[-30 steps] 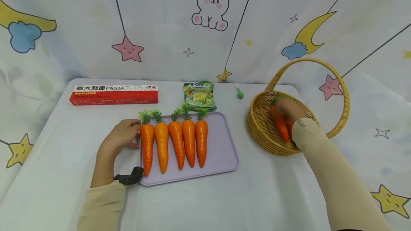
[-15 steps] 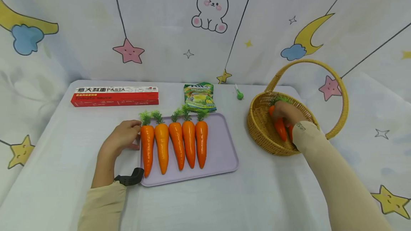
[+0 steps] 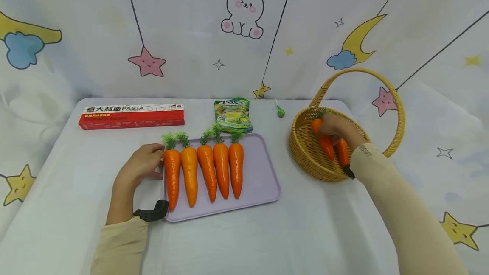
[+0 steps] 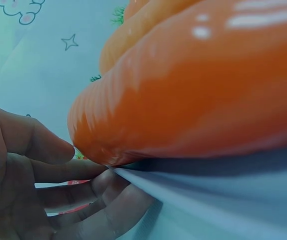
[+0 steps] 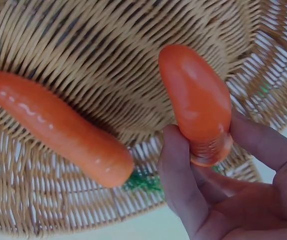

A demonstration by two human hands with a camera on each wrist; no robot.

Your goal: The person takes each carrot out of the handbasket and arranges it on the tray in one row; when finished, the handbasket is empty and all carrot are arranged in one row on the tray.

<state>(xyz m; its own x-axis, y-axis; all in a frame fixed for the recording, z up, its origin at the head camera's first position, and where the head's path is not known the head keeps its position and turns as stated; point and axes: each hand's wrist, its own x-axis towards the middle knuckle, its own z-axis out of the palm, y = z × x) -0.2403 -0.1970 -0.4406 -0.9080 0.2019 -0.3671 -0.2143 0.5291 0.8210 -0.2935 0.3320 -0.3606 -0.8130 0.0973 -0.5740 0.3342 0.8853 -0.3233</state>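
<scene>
In the basket [image 3: 305, 160], my right hand [image 3: 338, 127] pinches a carrot [image 5: 196, 95] near its top end, between thumb and fingers. A second carrot [image 5: 58, 127] lies on the wicker beside it, with a bit of green leaf showing. My left hand [image 3: 145, 162] rests at the left rim of the lilac tray [image 3: 261, 177]. Its fingertips touch the rim close to the leftmost carrot [image 3: 172, 179], and the thumb and fingers are spread along the edge. Several carrots with green tops lie side by side on the tray, tips toward me.
A red pasta box [image 3: 131, 118] lies at the back left of the white table. Behind the tray is a green sweets packet [image 3: 232, 116]. A small green lollipop [image 3: 280, 113] lies between packet and basket. The basket's tall handle [image 3: 400, 118] arches on its right.
My right hand and the pinched carrot have shifted slightly left and away within the basket. The second carrot shows more now. The head view has turned a little; my left hand stays at the tray.
</scene>
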